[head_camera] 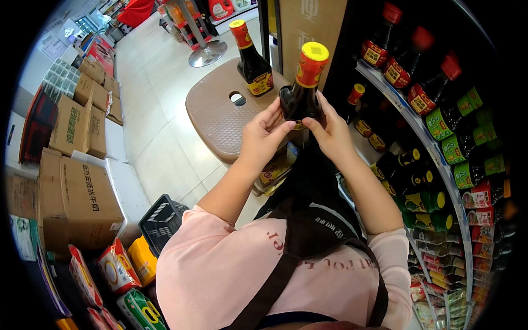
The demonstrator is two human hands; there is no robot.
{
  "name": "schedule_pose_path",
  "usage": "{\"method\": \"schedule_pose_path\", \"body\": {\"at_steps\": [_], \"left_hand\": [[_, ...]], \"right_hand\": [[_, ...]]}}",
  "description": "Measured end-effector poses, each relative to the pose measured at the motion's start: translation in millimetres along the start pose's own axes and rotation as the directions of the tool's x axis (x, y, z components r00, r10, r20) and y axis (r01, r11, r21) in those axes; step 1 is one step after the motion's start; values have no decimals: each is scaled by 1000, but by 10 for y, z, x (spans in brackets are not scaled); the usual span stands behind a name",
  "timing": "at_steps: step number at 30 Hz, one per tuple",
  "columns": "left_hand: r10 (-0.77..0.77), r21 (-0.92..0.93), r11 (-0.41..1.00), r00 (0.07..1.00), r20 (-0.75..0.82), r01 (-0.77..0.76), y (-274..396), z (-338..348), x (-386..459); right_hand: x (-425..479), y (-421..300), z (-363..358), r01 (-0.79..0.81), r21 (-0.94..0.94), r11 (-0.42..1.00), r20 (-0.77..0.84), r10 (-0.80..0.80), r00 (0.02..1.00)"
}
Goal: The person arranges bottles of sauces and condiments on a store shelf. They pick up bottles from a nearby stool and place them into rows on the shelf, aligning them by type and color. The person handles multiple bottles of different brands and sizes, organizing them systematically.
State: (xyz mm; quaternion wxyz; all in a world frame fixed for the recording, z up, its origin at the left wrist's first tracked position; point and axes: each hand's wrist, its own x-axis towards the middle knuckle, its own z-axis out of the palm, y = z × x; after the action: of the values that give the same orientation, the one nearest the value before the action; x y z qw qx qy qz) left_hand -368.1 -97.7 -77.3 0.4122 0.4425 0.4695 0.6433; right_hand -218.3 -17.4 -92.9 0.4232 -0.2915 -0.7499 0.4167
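Note:
Both my hands hold a dark glass sauce bottle (304, 97) with a yellow cap top and a red neck wrap. My left hand (264, 131) grips its left side, and my right hand (330, 128) its right side; the thumbs nearly meet at the front label. The bottle is raised in front of me, over the right part of a brown plastic stool (210, 119). A similar sauce bottle (255, 68) stands upright on the stool, close to the seat's oval hole. Whether the held bottle's base touches anything is hidden.
Curved shelves (443, 161) of bottles and packets line my right side. Cardboard boxes (78, 202) stack along the left, above bagged goods (119, 268). A dark plastic basket (163, 225) sits by my left elbow. A round metal stand base (208, 53) rests on the tiled floor (152, 103) ahead.

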Motion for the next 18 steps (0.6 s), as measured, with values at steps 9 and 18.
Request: {"method": "schedule_pose_path", "body": {"at_steps": [9, 18], "left_hand": [[25, 2, 1000, 995, -97, -25, -83, -253, 141], [9, -33, 999, 987, -161, -14, -131, -331, 199]], "right_hand": [[330, 117, 225, -24, -25, 999, 121, 27, 992], [516, 145, 315, -142, -3, 990, 227, 139, 964]]}}
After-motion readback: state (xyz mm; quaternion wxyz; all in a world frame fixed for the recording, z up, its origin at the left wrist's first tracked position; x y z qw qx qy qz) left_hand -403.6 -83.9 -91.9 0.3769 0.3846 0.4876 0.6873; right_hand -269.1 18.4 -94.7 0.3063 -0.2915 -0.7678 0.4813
